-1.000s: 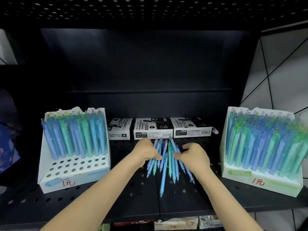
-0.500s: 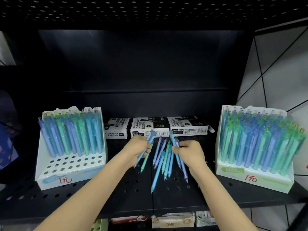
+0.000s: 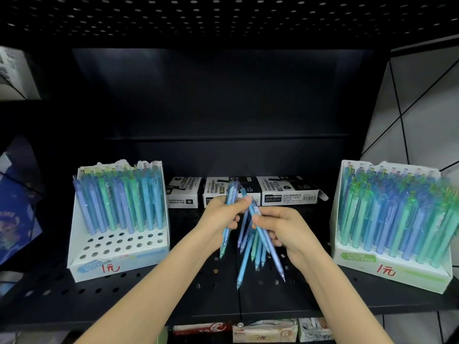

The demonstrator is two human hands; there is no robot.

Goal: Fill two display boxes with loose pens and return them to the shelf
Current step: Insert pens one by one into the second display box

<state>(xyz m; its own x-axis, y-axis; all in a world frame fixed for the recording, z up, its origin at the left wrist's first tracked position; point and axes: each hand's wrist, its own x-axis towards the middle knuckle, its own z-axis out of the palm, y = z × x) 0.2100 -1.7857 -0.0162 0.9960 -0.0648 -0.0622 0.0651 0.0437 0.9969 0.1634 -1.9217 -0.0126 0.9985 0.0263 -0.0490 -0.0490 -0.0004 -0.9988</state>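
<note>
Firmly, left hand and right hand each grip slim translucent pens — blue, green.

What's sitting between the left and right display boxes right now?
Head view: three marker boxes at the back; in front, the left hand and right hand, each gripping loose pens.

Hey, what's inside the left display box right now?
Blue and green pens stand in the back rows of the left box. The front rows of holes are bare. The pens' lower ends, below the holes, are hidden.
</note>
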